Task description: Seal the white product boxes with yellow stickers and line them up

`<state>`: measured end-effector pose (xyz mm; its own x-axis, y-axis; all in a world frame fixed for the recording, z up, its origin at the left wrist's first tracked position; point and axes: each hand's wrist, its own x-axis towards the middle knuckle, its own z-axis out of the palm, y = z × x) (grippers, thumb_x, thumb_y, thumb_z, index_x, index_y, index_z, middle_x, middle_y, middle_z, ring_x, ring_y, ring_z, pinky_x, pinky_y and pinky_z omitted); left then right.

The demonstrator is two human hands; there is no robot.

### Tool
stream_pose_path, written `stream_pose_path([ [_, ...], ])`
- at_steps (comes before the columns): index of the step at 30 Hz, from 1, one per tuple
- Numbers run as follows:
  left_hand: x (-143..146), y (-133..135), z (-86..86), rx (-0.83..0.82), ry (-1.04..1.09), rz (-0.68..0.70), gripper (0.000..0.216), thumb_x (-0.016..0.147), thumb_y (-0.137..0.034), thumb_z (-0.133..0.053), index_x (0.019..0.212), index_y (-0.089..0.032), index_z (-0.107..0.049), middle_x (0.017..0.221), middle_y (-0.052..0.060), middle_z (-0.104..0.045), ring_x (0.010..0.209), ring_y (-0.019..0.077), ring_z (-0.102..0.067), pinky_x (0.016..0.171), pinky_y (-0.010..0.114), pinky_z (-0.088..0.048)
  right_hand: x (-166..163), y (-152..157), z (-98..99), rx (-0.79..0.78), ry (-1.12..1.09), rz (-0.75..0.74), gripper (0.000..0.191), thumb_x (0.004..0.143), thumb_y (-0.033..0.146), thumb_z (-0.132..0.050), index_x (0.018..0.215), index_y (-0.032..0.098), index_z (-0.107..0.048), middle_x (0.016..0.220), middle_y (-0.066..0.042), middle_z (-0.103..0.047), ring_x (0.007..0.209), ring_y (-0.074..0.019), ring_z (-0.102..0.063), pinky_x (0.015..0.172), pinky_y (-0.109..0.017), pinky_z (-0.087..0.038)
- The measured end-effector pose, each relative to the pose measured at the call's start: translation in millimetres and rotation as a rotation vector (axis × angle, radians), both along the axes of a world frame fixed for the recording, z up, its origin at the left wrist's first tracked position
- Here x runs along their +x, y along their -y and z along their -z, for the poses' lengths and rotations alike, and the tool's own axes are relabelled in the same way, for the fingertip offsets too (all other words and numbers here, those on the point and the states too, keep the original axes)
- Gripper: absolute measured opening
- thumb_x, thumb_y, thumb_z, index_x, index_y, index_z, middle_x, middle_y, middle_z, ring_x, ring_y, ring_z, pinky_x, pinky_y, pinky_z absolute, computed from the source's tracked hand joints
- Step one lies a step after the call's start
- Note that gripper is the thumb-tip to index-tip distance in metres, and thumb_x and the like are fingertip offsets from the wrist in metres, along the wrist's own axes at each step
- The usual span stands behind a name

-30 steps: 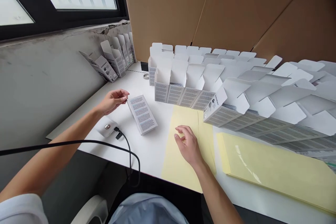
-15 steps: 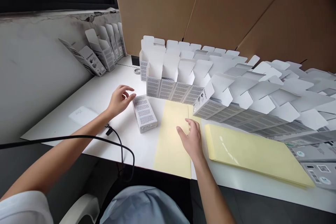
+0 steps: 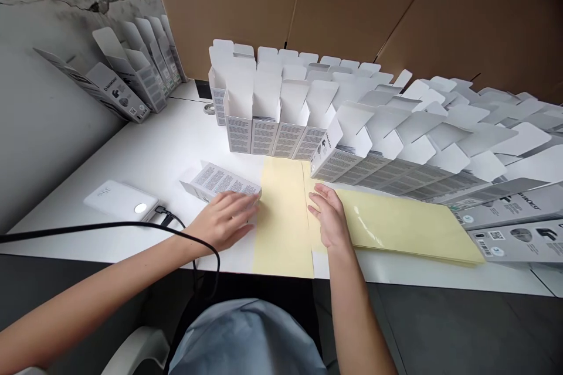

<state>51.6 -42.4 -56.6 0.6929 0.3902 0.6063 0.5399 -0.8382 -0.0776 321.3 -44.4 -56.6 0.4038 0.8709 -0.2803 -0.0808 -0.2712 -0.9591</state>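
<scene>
A small white printed carton (image 3: pixel 225 180) lies on the table, its long side slanting away to the left. At its left end a flap stands open. My left hand (image 3: pixel 226 220) is over its near side, palm down, with fingers stretched out across the right end. They hide part of the carton, and I cannot tell how firmly they touch it. A flat yellow envelope or sheet (image 3: pixel 284 228) lies to the right. Over that sheet's right edge hovers my right hand (image 3: pixel 331 214), empty, with fingers curved and apart.
Rows of open-topped cartons (image 3: pixel 290 132) stand along the back. On the right lies a stack of yellow envelopes (image 3: pixel 396 225). A white power bank (image 3: pixel 118 199) with a black cable (image 3: pixel 109 227) is at left. More cartons (image 3: pixel 149 79) lean by the wall; a cardboard panel (image 3: pixel 343 6) rises behind.
The carton has turned from pointing towards me to lying more crosswise. My left hand has come nearer and to the right over it. The view has shifted, and my right hand stays open.
</scene>
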Motion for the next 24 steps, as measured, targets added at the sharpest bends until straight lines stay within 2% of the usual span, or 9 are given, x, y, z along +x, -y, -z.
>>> stream_pose_path([
  [3, -5, -9, 14.5, 0.001, 0.016, -0.197, 0.059, 0.084, -0.046, -0.064, 0.133, -0.015, -0.053, 0.138, 0.011, -0.052, 0.122, 0.0212, -0.053, 0.100, 0.035, -0.045, 3, 1, 0.7, -0.011, -0.067, -0.003, 0.044, 0.067, 0.039, -0.070, 0.108, 0.024, -0.062, 0.138, -0.008, -0.056, 0.129, -0.0260, -0.052, 0.093, -0.038, -0.053],
  [9, -20, -19, 19.3, -0.101, 0.078, -0.100, 0.052, 0.081, -0.036, -0.061, 0.128, -0.015, -0.053, 0.136, 0.009, -0.054, 0.130, 0.0179, -0.052, 0.118, 0.037, -0.035, 8, -4, 6.3, -0.008, -0.189, 0.008, 0.047, 0.063, 0.036, -0.073, 0.107, 0.022, -0.061, 0.136, -0.010, -0.056, 0.126, -0.0280, -0.055, 0.081, -0.034, -0.058],
  [12, -28, -20, 16.2, -0.186, 0.047, -0.082, 0.052, 0.080, -0.030, -0.055, 0.130, -0.015, -0.052, 0.138, 0.009, -0.053, 0.135, 0.0174, -0.048, 0.127, 0.039, -0.025, -3, -3, 11.2, -0.025, -0.231, -0.003, 0.061, 0.060, 0.034, -0.077, 0.115, 0.020, -0.056, 0.127, -0.012, -0.063, 0.114, -0.0280, -0.063, 0.079, -0.035, -0.058],
  [15, -37, -20, 14.7, -0.199, 0.034, -0.091, 0.052, 0.079, -0.024, -0.052, 0.131, -0.016, -0.051, 0.138, 0.007, -0.052, 0.136, 0.0166, -0.048, 0.129, 0.040, -0.023, -18, 1, 15.1, -0.056, -0.237, -0.094, 0.077, 0.056, 0.028, -0.080, 0.126, 0.018, -0.051, 0.108, -0.011, -0.072, 0.098, -0.0273, -0.069, 0.079, -0.038, -0.056],
  [17, -40, -17, 13.2, -0.144, 0.061, -0.127, 0.047, 0.079, -0.019, -0.051, 0.125, -0.017, -0.054, 0.136, 0.006, -0.055, 0.134, 0.0170, -0.050, 0.128, 0.041, -0.026, -24, 6, 15.2, -0.049, -0.210, -0.173, 0.076, 0.056, 0.026, -0.080, 0.126, 0.016, -0.051, 0.099, -0.009, -0.074, 0.091, -0.0260, -0.070, 0.080, -0.037, -0.054],
  [19, -40, -11, 10.2, -0.053, 0.119, -0.136, 0.039, 0.077, -0.013, -0.054, 0.116, -0.017, -0.058, 0.129, 0.005, -0.059, 0.130, 0.0172, -0.053, 0.122, 0.039, -0.036, -25, 14, 13.0, 0.007, -0.199, -0.226, 0.063, 0.059, 0.026, -0.079, 0.117, 0.015, -0.057, 0.097, -0.008, -0.074, 0.089, -0.0245, -0.069, 0.081, -0.036, -0.053],
  [21, -32, 0, 6.0, -0.044, 0.195, -0.094, 0.033, 0.077, -0.009, -0.057, 0.109, -0.018, -0.060, 0.118, 0.004, -0.064, 0.122, 0.0151, -0.057, 0.110, 0.032, -0.046, -22, 23, 9.1, 0.096, -0.244, -0.244, 0.047, 0.062, 0.027, -0.079, 0.105, 0.015, -0.063, 0.098, -0.009, -0.074, 0.090, -0.0229, -0.069, 0.081, -0.034, -0.053],
  [22, -26, 5, 3.9, -0.115, 0.244, -0.080, 0.032, 0.078, -0.010, -0.058, 0.108, -0.019, -0.060, 0.113, 0.004, -0.065, 0.116, 0.0133, -0.060, 0.103, 0.028, -0.050, -21, 28, 6.8, 0.140, -0.282, -0.244, 0.041, 0.064, 0.027, -0.080, 0.101, 0.016, -0.064, 0.099, -0.008, -0.074, 0.091, -0.0218, -0.069, 0.081, -0.032, -0.053],
  [24, -9, 14, 0.5, -0.448, 0.399, -0.132, 0.030, 0.082, -0.020, -0.061, 0.112, -0.019, -0.059, 0.108, 0.006, -0.065, 0.102, 0.0104, -0.063, 0.091, 0.025, -0.054, -19, 37, 1.7, 0.204, -0.350, -0.225, 0.035, 0.067, 0.027, -0.080, 0.097, 0.018, -0.066, 0.099, -0.006, -0.074, 0.089, -0.0198, -0.069, 0.080, -0.031, -0.053],
])
